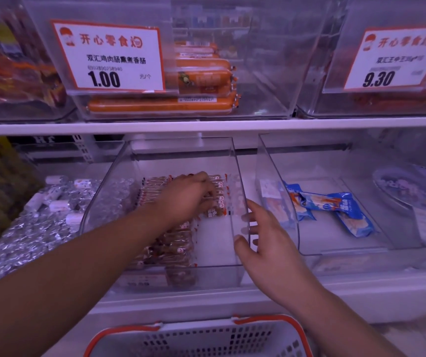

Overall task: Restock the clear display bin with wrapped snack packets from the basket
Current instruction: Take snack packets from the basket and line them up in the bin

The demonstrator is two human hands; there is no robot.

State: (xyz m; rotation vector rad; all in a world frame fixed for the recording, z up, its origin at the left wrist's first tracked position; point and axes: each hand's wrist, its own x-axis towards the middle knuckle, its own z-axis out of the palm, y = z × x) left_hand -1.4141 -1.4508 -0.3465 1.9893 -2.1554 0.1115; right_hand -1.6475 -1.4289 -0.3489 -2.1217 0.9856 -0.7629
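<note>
Head view, lower shelf, one entry per item. We list first the clear display bin, centre of the shelf, its open top facing us. Wrapped snack packets lie in rows along its left half, from the near wall to the far end; the right half of the floor is bare.

Left hand: reached deep into the bin, fingers curled down onto the far rows of packets; whether it pinches one or only presses them flat, we cannot tell. Right hand: fingers spread and relaxed, holding nothing, resting against the bin's right wall as if to steady it.

Basket: white with orange handles, near and below the shelf edge; its contents are not visible from here.

Neighbouring stock: foil-wrapped pieces left of the bin; blue packets in the bin to the right; orange sausages behind a price card on the shelf above.

Handling note, as we judge it: we are squaring up the rows. It would go best to keep the packets parallel and tight to the left wall, hold the bin firm with the right hand, then begin the next row in the bare right half.
</note>
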